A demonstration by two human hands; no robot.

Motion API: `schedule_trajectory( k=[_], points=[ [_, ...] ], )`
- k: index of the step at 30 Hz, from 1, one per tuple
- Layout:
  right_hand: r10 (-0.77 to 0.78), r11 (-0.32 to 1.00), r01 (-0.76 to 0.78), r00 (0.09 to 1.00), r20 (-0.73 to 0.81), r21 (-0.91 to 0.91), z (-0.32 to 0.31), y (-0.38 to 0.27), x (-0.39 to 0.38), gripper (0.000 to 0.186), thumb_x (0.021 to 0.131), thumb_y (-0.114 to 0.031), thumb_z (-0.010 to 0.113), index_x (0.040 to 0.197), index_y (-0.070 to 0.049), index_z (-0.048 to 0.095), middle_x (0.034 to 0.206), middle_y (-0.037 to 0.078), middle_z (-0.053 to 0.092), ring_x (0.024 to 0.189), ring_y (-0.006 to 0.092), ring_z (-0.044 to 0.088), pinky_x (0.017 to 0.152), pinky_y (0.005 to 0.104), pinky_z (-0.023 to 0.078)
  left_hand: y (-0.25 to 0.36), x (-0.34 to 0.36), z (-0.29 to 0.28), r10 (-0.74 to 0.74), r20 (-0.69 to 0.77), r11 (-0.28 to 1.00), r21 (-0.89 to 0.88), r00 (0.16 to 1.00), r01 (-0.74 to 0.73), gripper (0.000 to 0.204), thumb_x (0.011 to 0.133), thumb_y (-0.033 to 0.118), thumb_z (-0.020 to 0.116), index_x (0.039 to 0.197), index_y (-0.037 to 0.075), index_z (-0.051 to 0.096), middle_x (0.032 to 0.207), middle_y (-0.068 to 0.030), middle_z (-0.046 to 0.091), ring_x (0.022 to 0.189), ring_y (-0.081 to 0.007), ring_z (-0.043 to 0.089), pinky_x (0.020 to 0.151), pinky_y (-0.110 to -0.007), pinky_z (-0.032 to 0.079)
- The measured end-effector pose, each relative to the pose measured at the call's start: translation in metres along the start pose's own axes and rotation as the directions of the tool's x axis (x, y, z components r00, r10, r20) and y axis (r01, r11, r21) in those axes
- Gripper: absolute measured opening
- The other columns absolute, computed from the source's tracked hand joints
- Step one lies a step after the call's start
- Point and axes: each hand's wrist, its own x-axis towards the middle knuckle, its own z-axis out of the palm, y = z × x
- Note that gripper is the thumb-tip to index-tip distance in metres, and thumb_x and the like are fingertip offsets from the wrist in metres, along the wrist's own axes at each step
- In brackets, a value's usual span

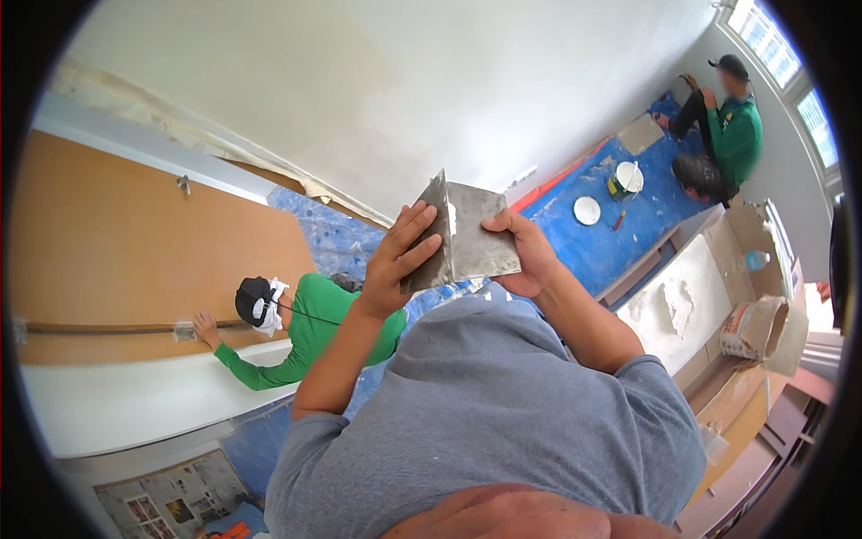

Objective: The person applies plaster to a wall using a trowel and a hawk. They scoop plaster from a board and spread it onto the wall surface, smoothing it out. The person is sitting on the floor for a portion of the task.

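In front of my chest, two flat grey metal plates, like plastering blades, meet in a V. My left hand [397,260] lies along the left metal blade [437,193], fingers stretched over its face and the thumb out of sight. The right metal blade [480,250] is gripped at its outer edge by my right hand [532,256], thumb on top and fingers underneath. A dab of white putty [452,218] shows where the two blades meet. Whether either blade has a handle is hidden.
A bare white wall [359,99] rises ahead. Blue sheeting [575,238] covers the floor, with a bucket [626,180] and white lid [587,211]. People in green crouch at left [337,314] and far right [738,135]. A putty-smeared white board [655,314] and torn carton [754,328] stand right.
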Motion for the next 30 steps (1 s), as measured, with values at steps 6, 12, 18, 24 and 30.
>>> schedule_trajectory(
  k=[6,12,18,24,30],
  points=[
    [-0.213,0.974,0.208,0.976,0.043,0.093,0.001,-0.026,-0.037,0.053,0.091,-0.016,0.054,0.137,0.009,0.049,0.123,0.024,0.066,0.109,0.0342,0.07,0.098,0.0473,0.057,-0.014,-0.014,-0.007,-0.119,0.341,0.993,0.045,0.932,0.11,0.041,0.09,0.0,0.067,0.131,0.008,0.065,0.146,-0.0154,0.057,0.137,-0.0358,0.053,0.117,-0.049,0.038],
    [-0.828,0.328,0.546,0.559,0.043,-0.771,-0.003,-0.04,-0.044,0.044,0.098,-0.008,0.052,0.14,0.003,0.049,0.131,0.018,0.063,0.123,0.0282,0.061,0.104,0.0433,0.05,0.015,0.009,0.014,-0.809,0.204,-0.003,-0.939,0.552,0.343,0.04,0.098,0.003,0.055,0.138,0.001,0.051,0.126,-0.0098,0.066,0.114,-0.0248,0.067,0.099,-0.039,0.055],
    [-0.617,-0.538,0.523,0.29,0.732,-0.661,0.014,0.029,-0.043,0.048,0.097,-0.01,0.065,0.143,-0.006,0.052,0.141,0.02,0.057,0.122,0.0377,0.06,0.101,0.0459,0.05,0.033,0.035,0.022,-0.701,0.524,-0.389,-0.85,0.484,0.356,0.035,0.103,0.021,0.055,0.133,0.003,0.057,0.122,-0.011,0.069,0.111,-0.0231,0.069,0.095,-0.04,0.057],
    [-0.5,-0.77,-0.162,0.754,0.425,-0.618,0.02,0.03,-0.059,0.056,0.097,-0.006,0.058,0.149,-0.025,0.051,0.137,0.009,0.061,0.113,0.0335,0.063,0.098,0.0429,0.053,0.022,0.024,-0.004,-0.587,0.607,-0.414,-0.793,0.536,0.446,0.035,0.103,0.019,0.055,0.134,0.003,0.055,0.124,-0.0121,0.067,0.114,-0.024,0.067,0.097,-0.041,0.057],
    [-0.89,0.388,0.376,0.391,-0.236,-0.841,0.016,0.06,-0.106,0.034,0.099,-0.017,0.06,0.132,-0.006,0.061,0.123,0.015,0.067,0.104,0.0271,0.07,0.085,0.0417,0.06,0.019,0.012,0.007,-0.359,0.768,-0.611,-0.623,0.531,0.488,0.035,0.103,0.022,0.056,0.132,0.003,0.058,0.119,-0.0111,0.069,0.108,-0.0228,0.069,0.094,-0.04,0.058]
  ],
)
